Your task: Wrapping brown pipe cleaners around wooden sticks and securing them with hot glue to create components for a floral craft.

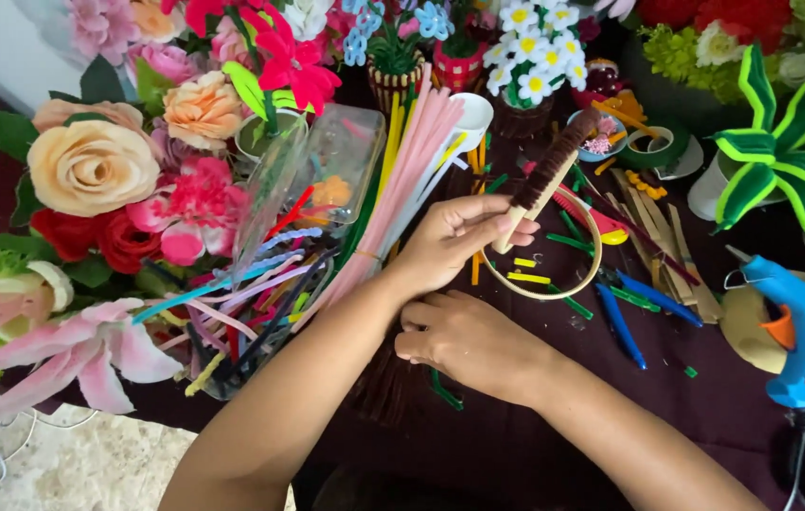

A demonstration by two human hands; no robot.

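A clear plastic bag [274,194] of pipe cleaners is lying slanted left of centre, and behind it a clear plastic container [341,161] is standing, possibly holding orange bits. No labels, signs or screens are showing.

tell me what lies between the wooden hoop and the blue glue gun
In the head view, blue pipe cleaners and flat wooden sticks lie on the dark cloth between the hoop and the glue gun.

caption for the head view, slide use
Left hand holds a wooden stick half-wrapped in brown chenille; right hand rests on brown pipe cleaners.
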